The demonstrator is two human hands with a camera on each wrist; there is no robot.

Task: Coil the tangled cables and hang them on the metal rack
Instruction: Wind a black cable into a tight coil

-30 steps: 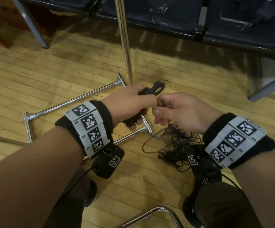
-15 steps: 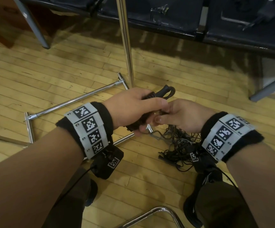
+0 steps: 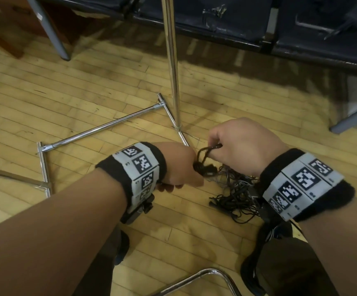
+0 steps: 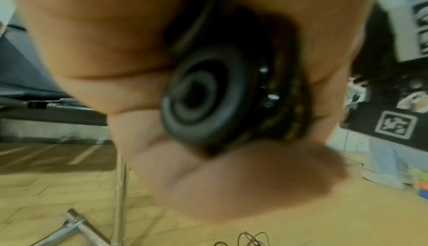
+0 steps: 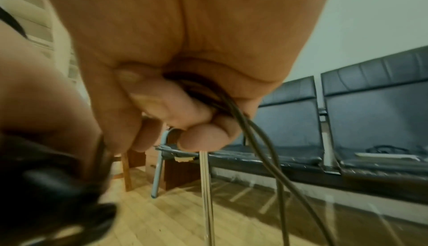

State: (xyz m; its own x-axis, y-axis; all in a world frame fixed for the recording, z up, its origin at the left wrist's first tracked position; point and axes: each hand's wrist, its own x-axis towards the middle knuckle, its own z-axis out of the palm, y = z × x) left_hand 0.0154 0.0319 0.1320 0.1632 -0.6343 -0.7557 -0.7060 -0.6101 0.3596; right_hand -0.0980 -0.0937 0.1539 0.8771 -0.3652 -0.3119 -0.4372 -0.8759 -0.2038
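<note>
Left hand fist-gripping coiled cable centre frame, right hand pinching its loose loop just beside, tangled pile on floor lower right; risk: pulling the loop slackens the coil or snags the pile.

wooden floor, dark chairs, pale wall
</note>
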